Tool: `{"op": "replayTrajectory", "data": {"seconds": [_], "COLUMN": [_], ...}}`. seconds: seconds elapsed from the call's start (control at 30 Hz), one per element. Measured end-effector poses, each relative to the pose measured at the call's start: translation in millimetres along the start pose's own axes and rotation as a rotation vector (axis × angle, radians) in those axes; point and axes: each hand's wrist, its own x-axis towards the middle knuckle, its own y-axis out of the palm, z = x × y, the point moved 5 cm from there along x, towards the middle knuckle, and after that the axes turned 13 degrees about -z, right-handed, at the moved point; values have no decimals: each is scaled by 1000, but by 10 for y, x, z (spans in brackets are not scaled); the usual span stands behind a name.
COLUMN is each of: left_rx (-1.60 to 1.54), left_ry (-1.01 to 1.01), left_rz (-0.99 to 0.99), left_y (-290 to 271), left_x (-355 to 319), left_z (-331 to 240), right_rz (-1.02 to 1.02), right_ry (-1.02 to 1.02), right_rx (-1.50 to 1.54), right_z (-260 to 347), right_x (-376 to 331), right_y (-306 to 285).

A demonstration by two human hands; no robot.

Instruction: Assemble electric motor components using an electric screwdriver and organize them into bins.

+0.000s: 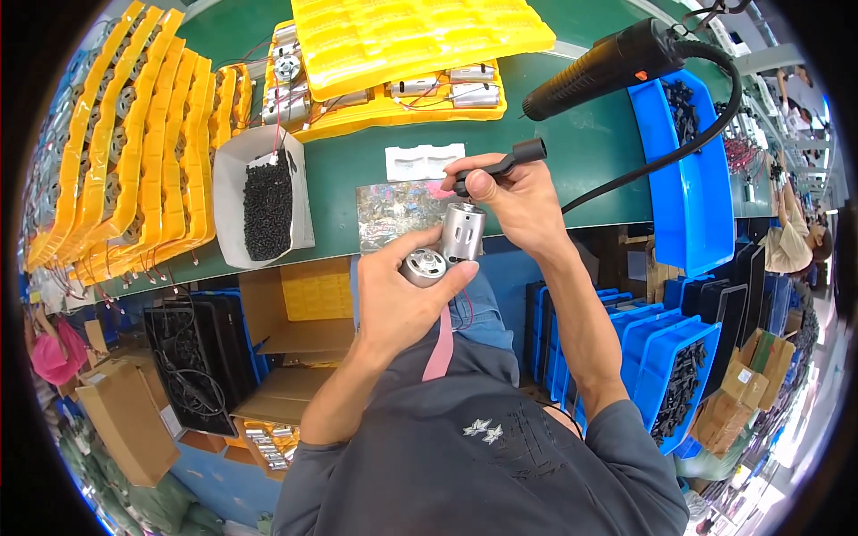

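Note:
My left hand [393, 299] is closed around two small silver electric motors. One motor [462, 232] stands upright with its shaft end up; the other motor [424, 264] shows its slotted round end beside my thumb. Thin wires hang below them. In my right hand [529, 207], thumb and fingers pinch a black plastic crank-shaped part [511, 161] with a tubular end pointing right. Its other end is just over the upright motor's top; whether they touch I cannot tell. Behind my hands lie a shiny plate [380, 223] and a white two-hollow holder [424, 163] on the green bench.
A black electric screwdriver [599, 71] hangs at upper right, its cable looping down. On the left are stacked yellow motor trays [147, 152] and a white bin [231, 201] of small black parts. More yellow trays [420, 40] lie behind. Blue bins [697, 223] stand right.

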Motion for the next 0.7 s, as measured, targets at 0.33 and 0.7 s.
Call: {"op": "replayTrajectory", "data": {"seconds": [0.33, 0.7], "left_rx": [-36, -120], "left_ry": [-24, -160], "left_rz": [21, 23], "left_y": [-28, -43], "left_x": [-26, -20], "left_z": [13, 129], "right_rz": [49, 89], "right_ry": [-21, -51], "right_rx": [-130, -178], "right_z": [46, 57], "right_x": [-19, -28], "right_y": [3, 9]}}
